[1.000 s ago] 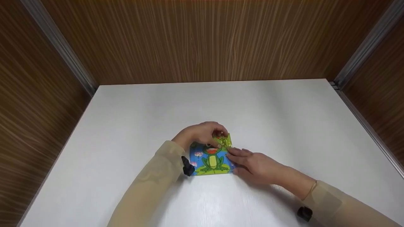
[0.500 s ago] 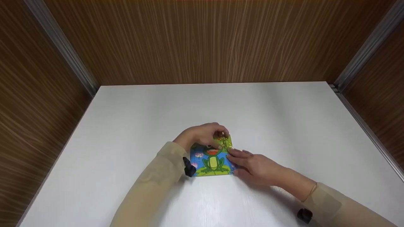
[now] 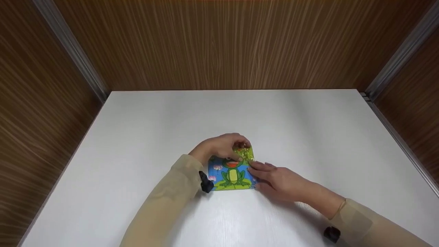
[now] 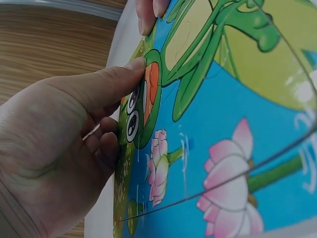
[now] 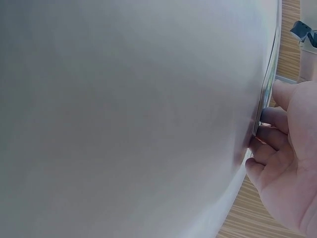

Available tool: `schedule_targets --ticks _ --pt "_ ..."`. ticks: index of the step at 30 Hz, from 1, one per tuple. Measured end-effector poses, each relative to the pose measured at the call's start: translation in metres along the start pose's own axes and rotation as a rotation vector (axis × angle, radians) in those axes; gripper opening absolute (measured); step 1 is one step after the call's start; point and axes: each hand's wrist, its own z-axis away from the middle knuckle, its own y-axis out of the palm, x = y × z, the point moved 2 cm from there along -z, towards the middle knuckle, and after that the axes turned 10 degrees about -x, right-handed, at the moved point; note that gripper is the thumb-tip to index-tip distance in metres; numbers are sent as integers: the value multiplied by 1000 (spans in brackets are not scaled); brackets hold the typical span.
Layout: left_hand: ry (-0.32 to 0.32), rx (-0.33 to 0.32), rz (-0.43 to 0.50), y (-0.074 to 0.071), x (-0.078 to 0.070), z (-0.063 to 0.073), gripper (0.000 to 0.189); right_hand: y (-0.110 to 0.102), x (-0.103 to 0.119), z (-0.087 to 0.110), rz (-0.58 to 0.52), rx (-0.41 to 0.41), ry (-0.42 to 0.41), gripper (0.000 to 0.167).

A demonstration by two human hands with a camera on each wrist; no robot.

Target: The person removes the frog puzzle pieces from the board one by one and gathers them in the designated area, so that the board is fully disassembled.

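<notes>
A square frog jigsaw puzzle (image 3: 233,175) lies flat on the white table in the head view. It shows a green frog, blue water and pink lotus flowers; dark seams cross it in the left wrist view. My left hand (image 3: 224,145) bends over its far side, the thumb (image 4: 116,82) on the frog's face and the other fingers curled toward the far edge, covering part of the top. My right hand (image 3: 283,181) rests along the right edge with fingers extended onto the border. Its thumb lies near the lower right corner. In the right wrist view, the right-hand fingers (image 5: 272,144) touch the puzzle's thin edge.
The white table (image 3: 154,116) reaches back to a brown wood-grain panel (image 3: 219,44). Similar panels with grey metal strips (image 3: 73,51) stand at left and right. Both sleeves are beige, with a black clip (image 3: 206,181) at the left wrist and another at the right.
</notes>
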Motion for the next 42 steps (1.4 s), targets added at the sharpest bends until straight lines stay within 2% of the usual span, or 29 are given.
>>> schedule_targets --ticks 10,18,32,42 --pt "22 -62 52 5 2 3 46 0 -3 0 1 -1 -9 56" --pt "40 -95 61 8 7 7 48 2 -4 -3 -4 13 -11 54" --pt "15 -138 88 8 11 5 50 2 -7 -8 -6 9 -7 56" --pt "45 -193 87 9 17 4 53 2 -10 -10 18 -7 -19 55"
